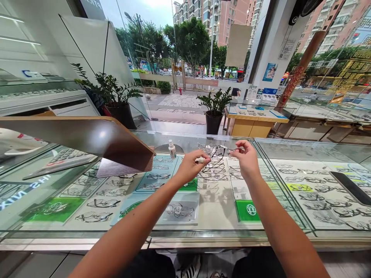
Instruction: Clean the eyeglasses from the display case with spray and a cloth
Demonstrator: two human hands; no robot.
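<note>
Above the glass counter, my two hands hold a pair of eyeglasses (pixel 218 152) between them. My left hand (pixel 189 165) is closed at the left side of the frame. A small white object (pixel 199 159) shows between its fingers, too small to name. With thumb and fingertips, my right hand (pixel 246 156) pinches the right end of the eyeglasses, and its other fingers curl above. The lenses and thin temples are hard to separate from the frames displayed behind them. A small white bottle (pixel 172 149) stands on the counter to the left of my left hand.
Rows of eyeglasses (pixel 158 176) lie inside the glass display counter (pixel 214 233). On the left are a brown-edged mirror or panel (pixel 87 133), a striped cloth (pixel 123 166) and a calculator or keyboard (pixel 69 158). A dark phone (pixel 352 187) lies at right. Potted plants (pixel 213 104) stand beyond.
</note>
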